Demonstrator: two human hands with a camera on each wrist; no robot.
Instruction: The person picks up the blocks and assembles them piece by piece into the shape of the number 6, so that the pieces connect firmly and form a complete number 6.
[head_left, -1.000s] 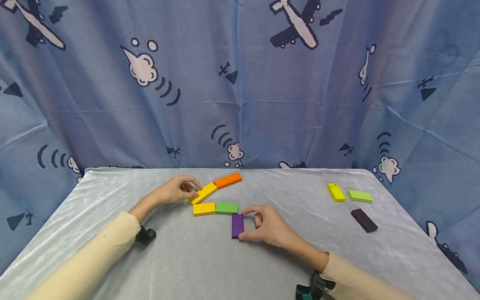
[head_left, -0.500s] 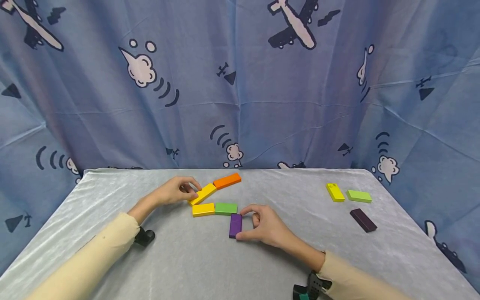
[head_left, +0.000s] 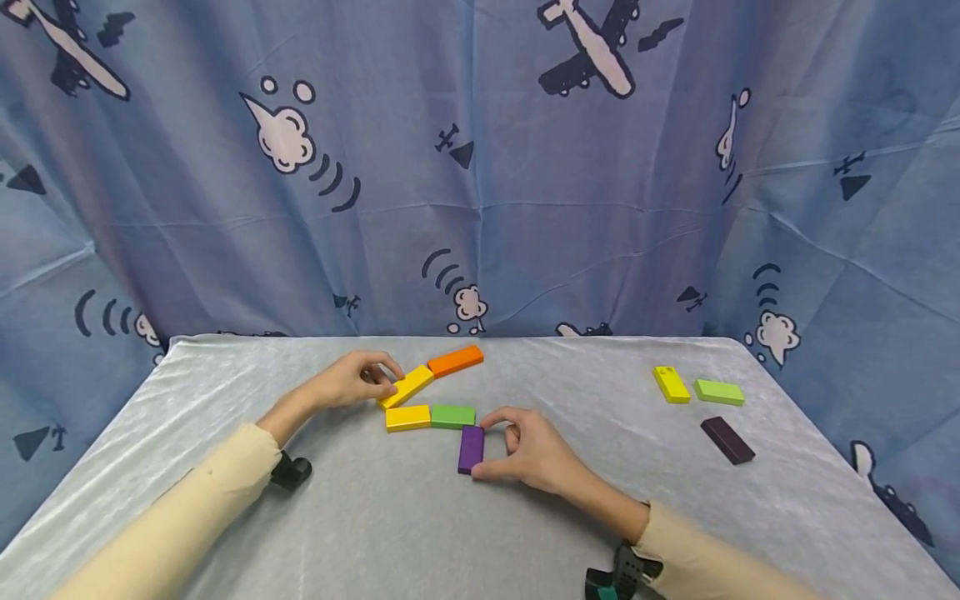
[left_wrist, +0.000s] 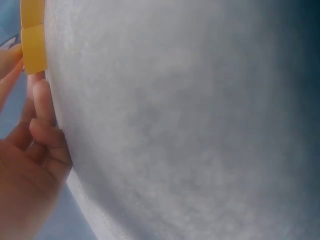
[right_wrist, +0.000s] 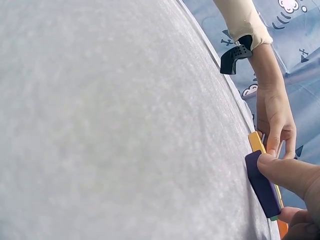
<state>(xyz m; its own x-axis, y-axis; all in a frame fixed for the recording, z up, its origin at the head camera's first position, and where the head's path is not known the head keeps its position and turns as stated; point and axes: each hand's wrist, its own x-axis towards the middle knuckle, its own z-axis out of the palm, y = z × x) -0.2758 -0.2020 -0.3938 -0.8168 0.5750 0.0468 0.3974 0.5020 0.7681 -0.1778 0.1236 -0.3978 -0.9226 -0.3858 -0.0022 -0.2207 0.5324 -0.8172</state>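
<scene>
My left hand (head_left: 348, 382) pinches the near left end of a slanted yellow block (head_left: 408, 387) between thumb and fingers; the block lies on the cloth. An orange block (head_left: 455, 361) continues from that block's far end. In front lie a second yellow block (head_left: 408, 418) and a green block (head_left: 453, 417), end to end. A purple block (head_left: 471, 450) stands lengthwise toward me, its far end at the green block's near right corner. With thumb and forefinger at its two ends, my right hand (head_left: 536, 454) grips it. The right wrist view shows the thumb on the purple block (right_wrist: 262, 185).
To the right lie a bright yellow block (head_left: 671, 385), a light green block (head_left: 719, 392) and a dark brown block (head_left: 727, 440), apart from the others. A pale cloth (head_left: 375, 517) covers the table. Behind it hangs a blue curtain (head_left: 390, 275) with printed planes.
My right hand has slid the purple block slightly to the left, and then a touch away from me, against the green block. The left hand keeps its place on the slanted yellow block.
</scene>
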